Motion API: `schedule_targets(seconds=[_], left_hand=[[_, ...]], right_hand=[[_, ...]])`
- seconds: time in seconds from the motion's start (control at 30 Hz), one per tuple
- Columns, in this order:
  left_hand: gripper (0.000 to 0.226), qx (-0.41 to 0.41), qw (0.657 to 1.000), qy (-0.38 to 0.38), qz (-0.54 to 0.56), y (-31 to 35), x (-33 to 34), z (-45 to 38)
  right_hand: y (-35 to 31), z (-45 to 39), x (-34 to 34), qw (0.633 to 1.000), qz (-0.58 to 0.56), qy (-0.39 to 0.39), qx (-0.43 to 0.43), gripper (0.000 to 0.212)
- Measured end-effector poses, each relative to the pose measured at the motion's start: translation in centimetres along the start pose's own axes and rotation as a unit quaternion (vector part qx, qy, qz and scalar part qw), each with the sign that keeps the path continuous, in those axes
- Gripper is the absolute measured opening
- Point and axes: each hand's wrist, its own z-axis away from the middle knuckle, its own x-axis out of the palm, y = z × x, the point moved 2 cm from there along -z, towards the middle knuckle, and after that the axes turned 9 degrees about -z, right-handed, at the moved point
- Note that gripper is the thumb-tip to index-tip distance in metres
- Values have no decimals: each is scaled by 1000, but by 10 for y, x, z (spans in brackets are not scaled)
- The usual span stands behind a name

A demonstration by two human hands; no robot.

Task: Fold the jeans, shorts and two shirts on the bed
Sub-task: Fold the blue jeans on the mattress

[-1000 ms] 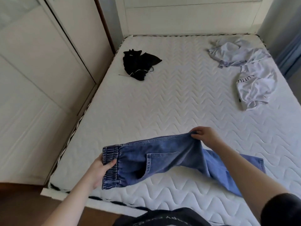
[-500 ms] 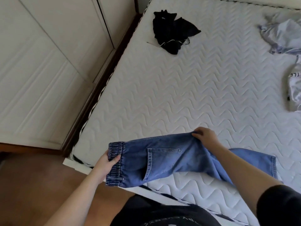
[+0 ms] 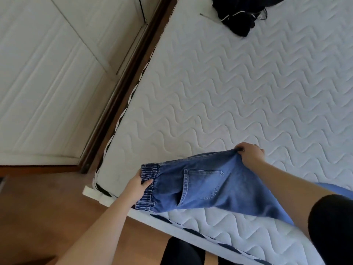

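The blue jeans [image 3: 210, 186] hang stretched over the near left corner of the white quilted bed [image 3: 219, 92], back pocket facing up. My left hand [image 3: 138, 188] grips the elastic waistband at the left end. My right hand [image 3: 249, 153] pinches the denim at the crotch fold, lifting it off the mattress. The jeans' legs trail to the right behind my right forearm, mostly hidden. The black shorts [image 3: 242, 14] lie crumpled at the far top of the bed, partly cut off by the frame edge. Neither shirt is in view.
White wardrobe doors [image 3: 47, 83] stand to the left of the bed, with a dark wooden strip [image 3: 122, 88] between them and the mattress. Brown wooden floor [image 3: 38, 207] lies below the bed's corner. My dark clothing shows at the bottom edge.
The view has tilted down and to the left, so the shirts have left the frame and the shorts sit at the top edge. Both hands keep their hold on the jeans.
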Motion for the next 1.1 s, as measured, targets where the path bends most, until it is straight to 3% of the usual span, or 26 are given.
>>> schedule_targets(seconds=[0.27, 0.37, 0.43, 0.53, 0.6, 0.67, 0.73, 0.8, 0.9, 1.1], left_hand=[[56, -55, 989, 124, 60, -1, 33, -80], [63, -75, 956, 269, -89, 6, 44, -88], [55, 34, 913, 344, -214, 19, 53, -92], [55, 224, 873, 278, -331, 41, 81, -100], [59, 250, 867, 215, -373, 44, 101, -108], [61, 236, 870, 187, -390, 35, 116, -113], [62, 227, 870, 185, -397, 24, 124, -120], [61, 230, 866, 195, -400, 18, 130, -128], [63, 227, 861, 209, -405, 12, 141, -138], [63, 240, 845, 234, -417, -1, 152, -150]], right_hand=[[-6, -90, 53, 998, -6, -4, 56, 23], [-10, -107, 68, 997, 4, 31, 77, 18], [-19, -104, 73, 993, -1, 96, 64, 24], [-45, -69, 88, 975, -67, 194, -90, 36], [-60, -31, 117, 949, -48, 175, -257, 44], [-56, -3, 152, 933, 31, 106, -343, 53], [-38, -2, 173, 937, 103, 55, -330, 59], [-20, -20, 177, 946, 149, 37, -286, 64], [-5, -45, 183, 940, 187, 23, -285, 66], [7, -57, 203, 926, 186, 69, -321, 72]])
